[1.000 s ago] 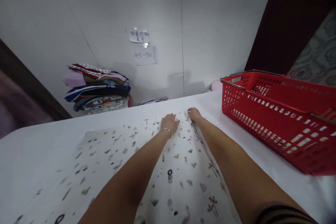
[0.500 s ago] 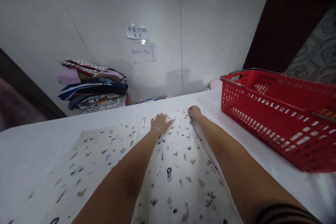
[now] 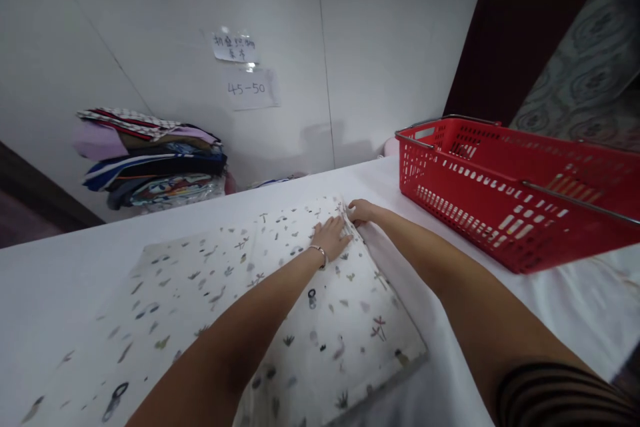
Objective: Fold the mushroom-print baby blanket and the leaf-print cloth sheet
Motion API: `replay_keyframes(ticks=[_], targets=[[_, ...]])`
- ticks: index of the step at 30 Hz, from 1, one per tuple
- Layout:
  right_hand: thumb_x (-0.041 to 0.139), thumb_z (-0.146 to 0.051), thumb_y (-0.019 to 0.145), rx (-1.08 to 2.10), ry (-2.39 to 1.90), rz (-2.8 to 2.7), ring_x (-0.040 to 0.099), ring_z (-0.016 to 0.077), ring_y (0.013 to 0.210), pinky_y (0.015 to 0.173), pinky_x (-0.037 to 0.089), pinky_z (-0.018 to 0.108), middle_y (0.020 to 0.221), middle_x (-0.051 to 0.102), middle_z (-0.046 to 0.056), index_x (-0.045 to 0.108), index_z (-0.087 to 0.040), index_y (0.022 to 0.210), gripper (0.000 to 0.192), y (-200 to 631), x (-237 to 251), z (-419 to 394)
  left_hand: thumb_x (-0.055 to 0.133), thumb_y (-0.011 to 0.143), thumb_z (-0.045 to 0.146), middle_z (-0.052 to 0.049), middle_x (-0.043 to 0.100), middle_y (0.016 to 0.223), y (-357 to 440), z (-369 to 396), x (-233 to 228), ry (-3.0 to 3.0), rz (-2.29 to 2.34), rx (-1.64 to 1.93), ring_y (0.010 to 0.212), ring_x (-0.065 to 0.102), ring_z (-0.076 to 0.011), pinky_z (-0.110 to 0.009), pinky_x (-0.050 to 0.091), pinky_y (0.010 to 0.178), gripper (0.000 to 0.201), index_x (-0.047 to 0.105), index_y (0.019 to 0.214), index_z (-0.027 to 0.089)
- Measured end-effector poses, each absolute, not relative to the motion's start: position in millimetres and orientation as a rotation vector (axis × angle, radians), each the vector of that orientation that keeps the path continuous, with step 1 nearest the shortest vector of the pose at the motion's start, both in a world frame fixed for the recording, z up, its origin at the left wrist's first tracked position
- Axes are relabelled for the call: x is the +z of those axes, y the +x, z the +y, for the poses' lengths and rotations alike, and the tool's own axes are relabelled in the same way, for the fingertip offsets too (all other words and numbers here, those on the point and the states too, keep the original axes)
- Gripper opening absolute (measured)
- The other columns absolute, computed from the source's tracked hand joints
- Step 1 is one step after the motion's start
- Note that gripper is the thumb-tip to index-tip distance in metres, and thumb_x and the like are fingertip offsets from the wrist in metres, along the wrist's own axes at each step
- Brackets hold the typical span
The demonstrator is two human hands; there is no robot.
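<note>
A white cloth (image 3: pixel 320 333) printed with small plants, birds and sunglasses lies spread over the table, its right part folded over in a layer. My left hand (image 3: pixel 331 238), with a bracelet at the wrist, rests flat on that layer near its far right edge, fingers spread. Just beyond it, my right hand (image 3: pixel 360 211) has its fingers closed at the cloth's far right corner; the fingertips are partly hidden. The near right corner lies loose on the table.
A red perforated basket (image 3: pixel 465 207) with metal handles stands on the right of the white-covered table (image 3: pixel 370 180). Behind the far edge, a stack of folded clothes (image 3: pixel 155 163) sits at the left. Two paper notes (image 3: pixel 253 90) are taped to the wall.
My left hand has slid right across the cloth, close to my right hand. The cloth's right edge now lies flatter, and the camera view has turned slightly right.
</note>
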State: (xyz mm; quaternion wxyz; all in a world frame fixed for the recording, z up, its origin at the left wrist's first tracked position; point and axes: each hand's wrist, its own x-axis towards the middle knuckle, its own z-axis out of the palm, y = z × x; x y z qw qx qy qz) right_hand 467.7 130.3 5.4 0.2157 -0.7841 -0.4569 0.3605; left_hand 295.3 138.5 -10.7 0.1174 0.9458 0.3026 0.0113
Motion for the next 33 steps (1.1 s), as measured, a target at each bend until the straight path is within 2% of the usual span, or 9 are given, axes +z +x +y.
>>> replay_keyframes(ticks=[8, 12, 16, 21, 25, 30, 33], targets=[[0.071, -0.011, 0.063, 1.116, -2.108, -1.252, 0.054, 0.0132, 0.040, 0.038, 0.038, 0.018, 0.047, 0.059, -0.003, 0.045, -0.013, 0.125, 0.068, 447.5, 7.9, 68.8, 0.027, 0.089, 0.045, -0.007, 0.025, 0.148, 290.8, 115.5, -4.0, 2.794, 0.908, -0.008, 0.136, 0.018, -0.0232, -0.051, 0.017, 0.107, 0.052, 0.032, 0.135, 0.021], [0.067, -0.009, 0.065, 1.091, -2.050, -1.219, 0.051, 0.0108, 0.040, 0.038, 0.038, 0.017, 0.048, 0.056, -0.005, 0.048, -0.015, 0.119, 0.058, 440.7, 8.8, 45.9, 0.027, 0.089, 0.041, -0.006, 0.023, 0.149, 286.4, 98.3, -2.0, 2.799, 0.903, -0.057, 0.137, 0.016, -0.0212, -0.048, 0.016, 0.109, 0.051, 0.031, 0.136, 0.022], [0.060, -0.009, 0.072, 1.053, -1.992, -1.131, 0.049, 0.0082, 0.039, 0.038, 0.037, 0.016, 0.050, 0.054, -0.007, 0.047, -0.015, 0.115, 0.045, 440.5, 4.8, 30.1, 0.024, 0.089, 0.046, -0.005, 0.023, 0.149, 281.1, 85.3, -8.2, 2.834, 0.852, -0.103, 0.137, 0.016, -0.0219, -0.049, 0.015, 0.109, 0.055, 0.027, 0.139, 0.023], [0.058, -0.007, 0.072, 1.046, -1.938, -1.047, 0.043, 0.0068, 0.033, 0.036, 0.034, 0.015, 0.045, 0.050, -0.009, 0.048, -0.015, 0.108, 0.038, 442.0, -5.6, 23.3, 0.027, 0.088, 0.045, -0.005, 0.022, 0.149, 279.6, 81.2, -11.2, 2.844, 0.859, -0.099, 0.137, 0.016, -0.0217, -0.048, 0.016, 0.109, 0.056, 0.026, 0.139, 0.023], [0.058, -0.007, 0.072, 1.045, -1.883, -1.013, 0.042, 0.0061, 0.032, 0.035, 0.033, 0.015, 0.044, 0.051, -0.009, 0.049, -0.017, 0.102, 0.033, 442.5, -12.3, 21.7, 0.027, 0.089, 0.045, -0.006, 0.021, 0.149, 281.1, 78.2, -10.2, 2.813, 0.877, -0.017, 0.137, 0.016, -0.0212, -0.048, 0.018, 0.109, 0.055, 0.026, 0.139, 0.022], [0.058, -0.007, 0.072, 1.038, -1.841, -0.990, 0.044, 0.0056, 0.032, 0.036, 0.034, 0.014, 0.047, 0.053, -0.008, 0.050, -0.017, 0.099, 0.030, 442.2, -12.8, 18.5, 0.028, 0.089, 0.047, -0.005, 0.023, 0.149, 281.2, 72.9, -14.7, 2.827, 0.793, -0.020, 0.137, 0.015, -0.0212, -0.049, 0.013, 0.110, 0.056, 0.026, 0.139, 0.023], [0.059, -0.006, 0.071, 1.033, -1.840, -0.982, 0.044, 0.0056, 0.032, 0.037, 0.035, 0.015, 0.046, 0.053, -0.009, 0.051, -0.016, 0.097, 0.029, 440.8, -11.2, 17.3, 0.027, 0.089, 0.044, -0.005, 0.025, 0.148, 281.7, 73.6, -13.3, 2.771, 0.882, 0.063, 0.136, 0.018, -0.0214, -0.047, 0.018, 0.109, 0.054, 0.029, 0.138, 0.021]])
